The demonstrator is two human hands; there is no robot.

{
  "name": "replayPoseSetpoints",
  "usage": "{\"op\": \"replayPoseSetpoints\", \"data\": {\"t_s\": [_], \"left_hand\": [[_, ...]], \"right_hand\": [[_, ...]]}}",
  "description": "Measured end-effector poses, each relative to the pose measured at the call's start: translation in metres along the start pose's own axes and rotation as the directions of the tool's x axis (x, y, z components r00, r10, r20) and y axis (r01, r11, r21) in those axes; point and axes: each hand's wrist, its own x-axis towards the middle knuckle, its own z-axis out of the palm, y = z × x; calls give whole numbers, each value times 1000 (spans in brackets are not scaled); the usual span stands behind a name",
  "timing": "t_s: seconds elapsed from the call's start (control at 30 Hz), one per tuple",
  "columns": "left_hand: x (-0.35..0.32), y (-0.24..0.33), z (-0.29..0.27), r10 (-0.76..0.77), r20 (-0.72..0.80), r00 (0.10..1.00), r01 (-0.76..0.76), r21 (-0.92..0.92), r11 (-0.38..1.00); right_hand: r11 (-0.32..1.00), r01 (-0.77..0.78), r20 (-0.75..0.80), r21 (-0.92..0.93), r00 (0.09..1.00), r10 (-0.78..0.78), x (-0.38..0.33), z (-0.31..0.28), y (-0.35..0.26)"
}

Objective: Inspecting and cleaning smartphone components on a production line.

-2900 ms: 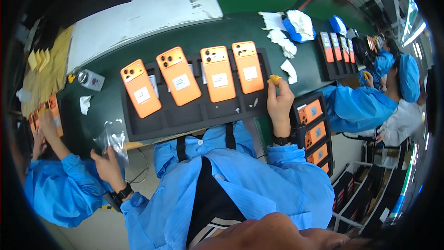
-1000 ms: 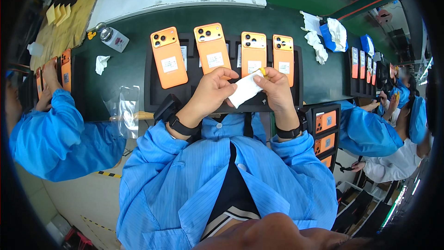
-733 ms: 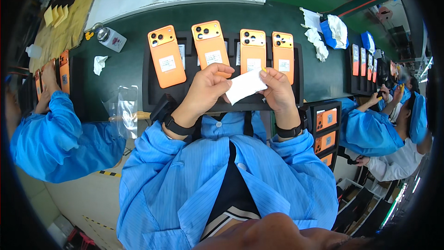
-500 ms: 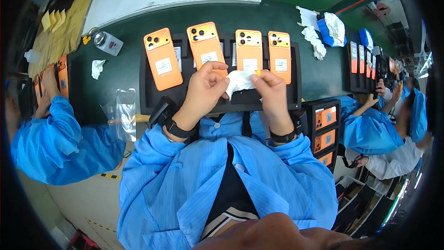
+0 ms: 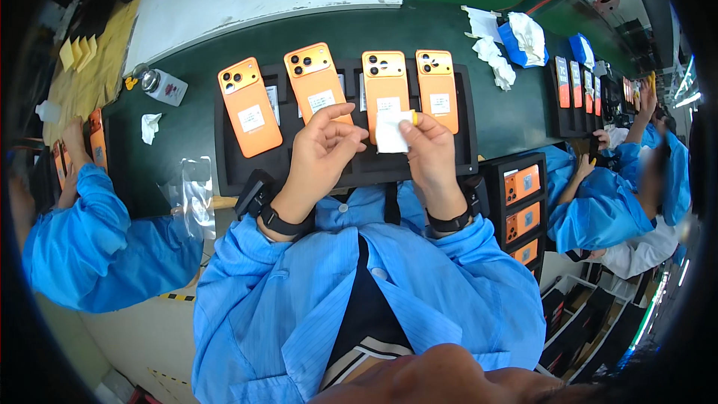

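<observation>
Between my thumb and fingers my right hand (image 5: 432, 146) pinches a small white cloth (image 5: 391, 138), which hangs down flat. A bit of yellow shows at a fingertip of that hand. My left hand (image 5: 323, 142) is beside the cloth, apart from it, with its fingers loosely bent and spread and nothing in them. Beyond my hands, several orange phones lie back side up in a black tray (image 5: 467, 151). The leftmost phone (image 5: 262, 141) is tilted; the rightmost phone (image 5: 437, 84) is behind my right hand. Each back carries a white label.
A white pump bottle (image 5: 164, 87) and a crumpled wipe (image 5: 150, 128) are on the green table at left. Wipes in a blue pack (image 5: 523, 40) lie at right. Trays of orange phones (image 5: 521, 183) stand by my right elbow. People in blue sleeves (image 5: 112, 239) work on both sides.
My left hand has let go of the cloth, which was stretched between both hands. It now hangs from my right hand alone. The whole view has shifted slightly.
</observation>
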Motion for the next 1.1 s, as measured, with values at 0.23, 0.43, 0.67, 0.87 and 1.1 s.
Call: {"op": "replayPoseSetpoints", "data": {"t_s": [0.23, 0.43, 0.67, 0.87, 1.1], "left_hand": [[16, -15, 18, -146, 83, 986, 147, -9, 989], [11, -22, 3, 18, -19, 1000, -15, 158, 987], [19, -13, 5, -54, 32, 998, 48, 157, 986], [17, -9, 9, -128, 35, 991, 127, 32, 991], [19, -13, 12, -56, -51, 997, 60, 82, 995]], "right_hand": [[986, -90, -44, 138, 994, 97, -8, 9, 1], [987, -46, 92, -154, 994, 61, -4, 16, 11], [989, -144, 99, -30, 984, 147, 0, 7, 13], [991, -120, 91, -60, 988, 125, 0, 5, 13], [954, 97, 178, -284, 983, -46, -7, 4, 5]]}}
